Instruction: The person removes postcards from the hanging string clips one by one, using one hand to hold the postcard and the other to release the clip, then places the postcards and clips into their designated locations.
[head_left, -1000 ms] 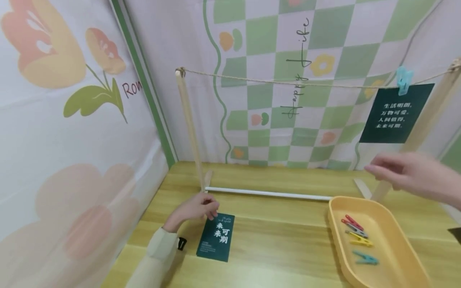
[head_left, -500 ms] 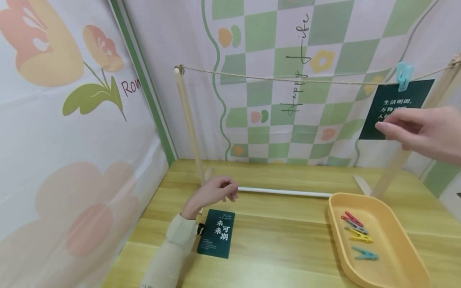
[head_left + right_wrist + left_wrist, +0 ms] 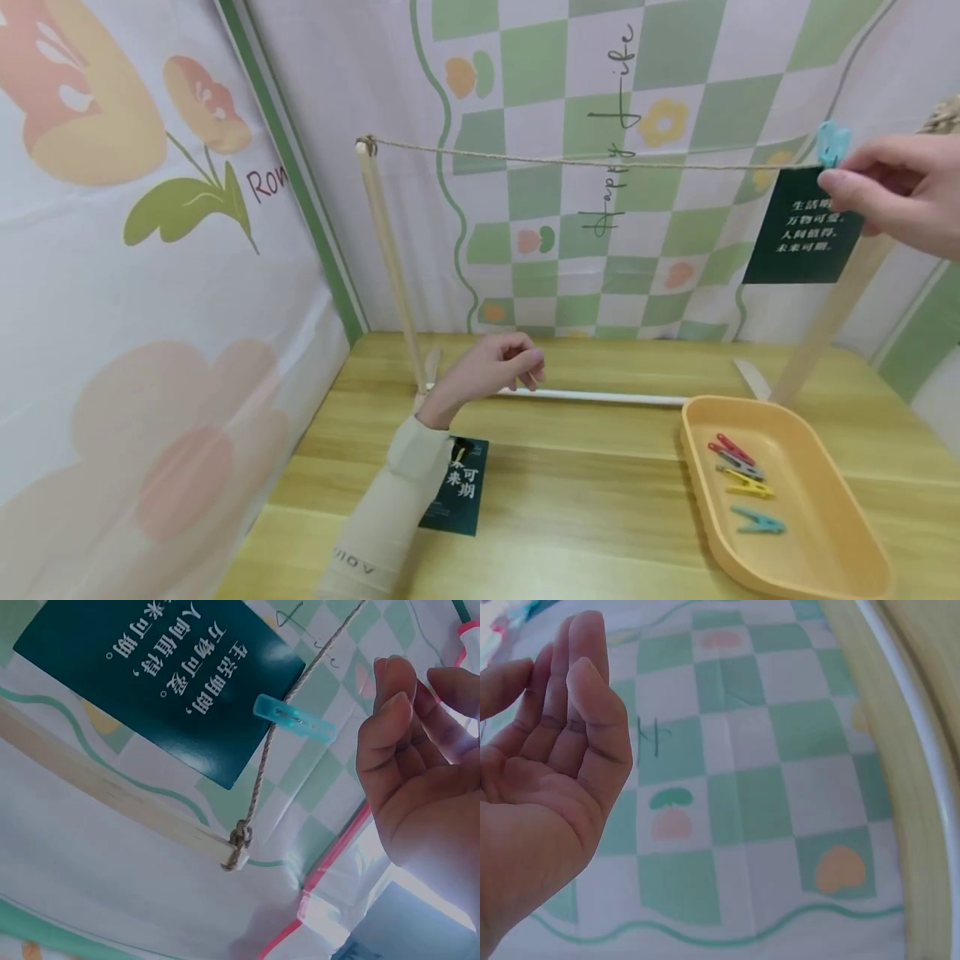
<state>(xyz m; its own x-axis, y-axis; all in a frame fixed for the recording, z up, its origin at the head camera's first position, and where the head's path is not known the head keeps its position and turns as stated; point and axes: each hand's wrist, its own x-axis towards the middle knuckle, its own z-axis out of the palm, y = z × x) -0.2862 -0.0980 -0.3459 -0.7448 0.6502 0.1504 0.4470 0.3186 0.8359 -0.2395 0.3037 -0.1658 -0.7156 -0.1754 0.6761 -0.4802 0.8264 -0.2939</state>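
Observation:
My right hand is raised by a light-blue clothespin, its fingers loosely bent and holding nothing. In the right wrist view a gap separates that hand from the clothespin. The clothespin clips a dark green card with white lettering onto a twine line. Over the table, my left hand hangs with relaxed, curved fingers; the left wrist view also shows its palm holding nothing. Beneath the left forearm lies another dark green card, partly covered by the sleeve.
A yellow tray at the right holds several clothespins in red, grey, yellow and teal. The twine runs between a left wooden post and a right post, with a white bar low between them.
My right hand has risen from beside the tray, past the hanging card, to the clothespin's height. My left hand has moved up and right, away from the card on the table.

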